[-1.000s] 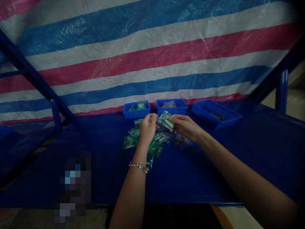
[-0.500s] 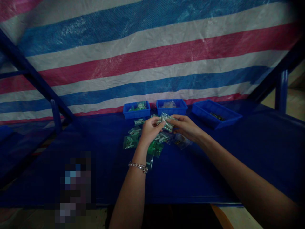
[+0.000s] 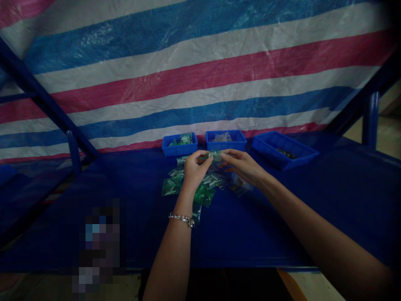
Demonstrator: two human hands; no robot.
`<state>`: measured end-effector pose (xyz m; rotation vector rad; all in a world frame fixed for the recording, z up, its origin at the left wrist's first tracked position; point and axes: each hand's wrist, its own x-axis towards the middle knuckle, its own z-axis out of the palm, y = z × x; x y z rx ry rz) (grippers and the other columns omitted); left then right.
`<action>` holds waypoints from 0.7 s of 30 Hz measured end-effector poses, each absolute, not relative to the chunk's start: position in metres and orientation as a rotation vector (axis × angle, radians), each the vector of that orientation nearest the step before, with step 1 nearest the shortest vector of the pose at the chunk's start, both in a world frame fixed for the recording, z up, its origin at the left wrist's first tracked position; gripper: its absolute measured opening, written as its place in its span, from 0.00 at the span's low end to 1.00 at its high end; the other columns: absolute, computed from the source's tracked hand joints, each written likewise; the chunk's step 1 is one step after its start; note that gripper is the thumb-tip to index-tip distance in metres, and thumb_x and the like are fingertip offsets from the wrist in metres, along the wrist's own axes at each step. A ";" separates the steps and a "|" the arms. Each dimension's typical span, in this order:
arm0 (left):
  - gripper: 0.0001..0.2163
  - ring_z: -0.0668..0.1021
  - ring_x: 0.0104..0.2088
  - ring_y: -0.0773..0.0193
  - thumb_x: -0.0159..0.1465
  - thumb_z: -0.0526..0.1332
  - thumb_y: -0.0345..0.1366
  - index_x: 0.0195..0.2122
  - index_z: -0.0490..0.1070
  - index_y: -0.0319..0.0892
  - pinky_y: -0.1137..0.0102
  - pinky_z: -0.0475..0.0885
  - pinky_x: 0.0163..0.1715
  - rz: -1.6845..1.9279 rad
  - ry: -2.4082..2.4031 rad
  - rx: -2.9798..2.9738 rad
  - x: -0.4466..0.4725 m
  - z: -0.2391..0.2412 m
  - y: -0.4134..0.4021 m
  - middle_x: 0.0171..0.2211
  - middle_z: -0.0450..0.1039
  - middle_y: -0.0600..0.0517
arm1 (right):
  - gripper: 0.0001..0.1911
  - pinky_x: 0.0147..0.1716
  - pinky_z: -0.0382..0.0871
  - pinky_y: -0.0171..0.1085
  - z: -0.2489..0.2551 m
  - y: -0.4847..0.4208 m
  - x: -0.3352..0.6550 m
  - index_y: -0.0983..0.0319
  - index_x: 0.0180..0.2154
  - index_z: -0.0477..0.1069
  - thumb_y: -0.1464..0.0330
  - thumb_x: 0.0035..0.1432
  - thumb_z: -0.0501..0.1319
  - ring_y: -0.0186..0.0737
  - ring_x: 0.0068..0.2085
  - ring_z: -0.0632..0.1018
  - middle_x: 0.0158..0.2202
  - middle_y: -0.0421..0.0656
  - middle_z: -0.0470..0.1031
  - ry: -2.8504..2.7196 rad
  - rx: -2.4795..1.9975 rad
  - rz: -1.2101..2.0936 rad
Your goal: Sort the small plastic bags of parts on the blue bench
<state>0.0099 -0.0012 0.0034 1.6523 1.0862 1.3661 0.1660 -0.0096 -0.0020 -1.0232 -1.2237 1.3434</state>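
Observation:
My left hand (image 3: pixel 193 170) and my right hand (image 3: pixel 242 166) meet above a heap of small clear plastic bags (image 3: pixel 188 184) on the blue table (image 3: pixel 250 225). Both pinch one small bag of green and white parts (image 3: pixel 215 155) between thumb and fingertips, each at one end. The bag is held edge-on, so little of it shows. A beaded bracelet (image 3: pixel 182 218) is on my left wrist.
Three blue trays stand at the back of the table: the left tray (image 3: pixel 179 146) with green packets, the middle tray (image 3: pixel 225 140) with clear bags, the right tray (image 3: pixel 283 149) with a few dark parts. A striped tarpaulin (image 3: pixel 200 71) hangs behind. Blue frame posts (image 3: pixel 370 117) stand at both sides.
The bag was held flat and wide between my hands; now it is turned edge-on and raised slightly, with both hands' fingertips pinched closer together.

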 end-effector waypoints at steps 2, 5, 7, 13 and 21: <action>0.06 0.73 0.30 0.68 0.52 0.61 0.31 0.31 0.72 0.38 0.74 0.68 0.30 1.396 1.097 1.661 0.009 0.003 -0.001 0.32 0.73 0.49 | 0.17 0.26 0.65 0.33 -0.002 -0.010 0.166 0.60 0.35 0.70 0.57 0.45 0.64 0.34 0.29 0.73 0.33 0.43 0.74 -1.196 -1.035 1.360; 0.06 0.72 0.29 0.69 0.51 0.60 0.29 0.31 0.72 0.38 0.74 0.68 0.31 1.440 1.107 1.688 0.008 0.002 0.000 0.34 0.72 0.49 | 0.16 0.25 0.66 0.33 0.000 -0.012 0.166 0.60 0.35 0.69 0.56 0.48 0.62 0.35 0.28 0.74 0.34 0.44 0.74 -1.161 -1.036 1.440; 0.07 0.71 0.29 0.70 0.51 0.59 0.26 0.30 0.73 0.39 0.74 0.67 0.29 1.460 1.130 1.717 0.007 0.001 0.000 0.35 0.70 0.49 | 0.16 0.23 0.66 0.33 0.001 -0.013 0.166 0.60 0.35 0.68 0.55 0.50 0.60 0.34 0.27 0.74 0.32 0.45 0.75 -1.136 -1.026 1.500; 0.09 0.71 0.31 0.70 0.49 0.58 0.22 0.28 0.73 0.39 0.75 0.66 0.29 1.477 1.136 1.802 0.008 0.005 -0.001 0.33 0.69 0.50 | 0.17 0.21 0.66 0.32 0.004 -0.015 0.166 0.63 0.32 0.69 0.54 0.51 0.59 0.34 0.24 0.74 0.31 0.47 0.76 -1.136 -0.992 1.658; 0.10 0.71 0.31 0.69 0.50 0.57 0.21 0.29 0.74 0.39 0.74 0.68 0.30 1.390 1.120 1.828 0.009 0.006 -0.003 0.35 0.70 0.50 | 0.09 0.20 0.63 0.30 0.004 -0.015 0.166 0.63 0.29 0.71 0.63 0.47 0.64 0.30 0.22 0.72 0.26 0.43 0.75 -1.137 -0.987 1.640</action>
